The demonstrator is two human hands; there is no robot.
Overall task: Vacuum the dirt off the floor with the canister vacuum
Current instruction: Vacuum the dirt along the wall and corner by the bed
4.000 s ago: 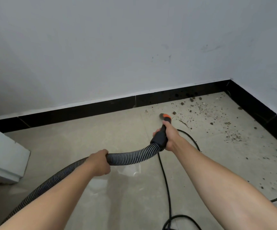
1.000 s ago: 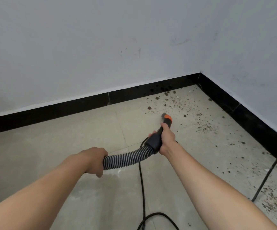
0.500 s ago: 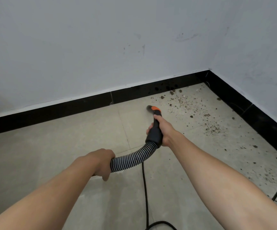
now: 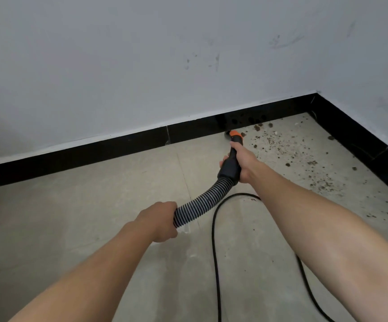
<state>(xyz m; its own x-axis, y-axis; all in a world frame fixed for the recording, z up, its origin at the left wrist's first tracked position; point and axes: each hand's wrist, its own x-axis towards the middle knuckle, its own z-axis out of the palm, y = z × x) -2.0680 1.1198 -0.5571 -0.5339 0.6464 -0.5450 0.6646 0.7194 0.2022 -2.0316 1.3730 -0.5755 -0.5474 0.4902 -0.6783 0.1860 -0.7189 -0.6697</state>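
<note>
Gripping hose, left hand; nozzle, right hand.

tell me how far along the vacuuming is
Done: the beige tiled floor on the left looks clean. In hand: the right hand holds the black, orange-tipped vacuum nozzle at the black baseboard; the left hand grips the ribbed grey hose. Left: brown dirt crumbs scattered toward the corner.
</note>
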